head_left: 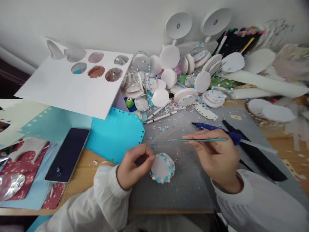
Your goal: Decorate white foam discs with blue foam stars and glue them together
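Note:
A round white paper disc (162, 167) edged with tiny blue and white confetti pieces lies on the grey cutting mat (193, 185). My left hand (135, 165) is closed, with thumb and fingertips pinched at the disc's left rim. Held level in my right hand (218, 154) is a pair of slim pale-green tweezers (178, 140), tips pointing left, up and to the right of the disc. Loose blue confetti is scattered on the mat between both hands. Whether the tweezer tips carry a piece is too small to tell.
A blue glue gun-like pen (212, 126) and a black strip (258, 153) lie right of my right hand. Bright blue punched paper (116, 132) and a phone (68, 154) are on the left. White discs (160, 97) pile behind, under a two-headed lamp (178, 25).

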Available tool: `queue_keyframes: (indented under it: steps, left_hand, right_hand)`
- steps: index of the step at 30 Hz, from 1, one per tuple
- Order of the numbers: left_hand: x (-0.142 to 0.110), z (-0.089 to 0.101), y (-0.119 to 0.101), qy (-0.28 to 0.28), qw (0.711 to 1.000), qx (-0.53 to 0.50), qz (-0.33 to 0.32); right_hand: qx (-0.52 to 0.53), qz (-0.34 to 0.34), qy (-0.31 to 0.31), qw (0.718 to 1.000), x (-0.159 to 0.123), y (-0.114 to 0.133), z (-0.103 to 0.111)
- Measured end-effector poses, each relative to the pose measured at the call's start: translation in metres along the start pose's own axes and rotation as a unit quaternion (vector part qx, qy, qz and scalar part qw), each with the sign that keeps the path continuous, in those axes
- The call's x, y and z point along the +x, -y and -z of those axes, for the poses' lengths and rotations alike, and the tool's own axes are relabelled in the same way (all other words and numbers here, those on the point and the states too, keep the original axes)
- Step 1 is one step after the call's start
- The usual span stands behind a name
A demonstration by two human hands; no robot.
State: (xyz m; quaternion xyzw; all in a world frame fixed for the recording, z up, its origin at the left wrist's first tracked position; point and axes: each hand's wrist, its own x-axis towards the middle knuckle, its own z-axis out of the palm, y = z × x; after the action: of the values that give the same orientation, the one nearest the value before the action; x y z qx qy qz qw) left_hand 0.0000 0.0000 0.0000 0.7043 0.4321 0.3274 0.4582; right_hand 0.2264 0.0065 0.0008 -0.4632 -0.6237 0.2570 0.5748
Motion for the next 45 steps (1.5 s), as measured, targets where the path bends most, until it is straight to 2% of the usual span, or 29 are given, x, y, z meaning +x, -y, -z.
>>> queue_keyframes:
  steps: [4,10,21,26,31,34,38,42,45]
  left_hand:
    - [0.0,0.002,-0.001,-0.016,0.999,-0.042,0.019]
    - [0.001,0.003,0.0,-0.014,0.999,-0.034,0.024]
    - [0.001,-0.002,0.008,0.047,0.997,0.049,-0.047]
    - [0.0,-0.003,0.009,0.045,0.995,0.072,-0.049]
    - [0.0,-0.006,0.007,0.042,0.997,0.052,-0.047]
    - [0.0,-0.007,0.006,0.028,0.997,0.044,-0.052]
    - [-0.002,-0.007,0.005,-0.017,0.999,0.02,-0.044]
    - [-0.002,-0.008,0.003,-0.071,0.997,-0.021,-0.019]
    - [-0.001,-0.01,0.002,-0.08,0.995,-0.047,-0.029]
  right_hand:
    - [-0.003,0.0,0.002,1.0,0.002,-0.003,-0.003]
    - [-0.112,0.052,0.009,0.992,0.011,-0.009,-0.009]
    - [-0.151,0.051,0.056,0.986,0.012,-0.008,-0.011]
    - [-0.17,0.048,0.107,0.978,0.008,-0.011,-0.012]
    - [-0.177,0.073,0.107,0.976,0.005,-0.012,-0.014]
    - [-0.167,0.07,0.084,0.98,0.006,-0.011,-0.011]
    - [-0.127,0.059,0.056,0.989,0.004,-0.008,-0.005]
    - [0.002,0.016,0.039,0.999,-0.002,0.0,-0.004]
    - [0.091,-0.013,0.039,0.995,-0.006,0.01,-0.008]
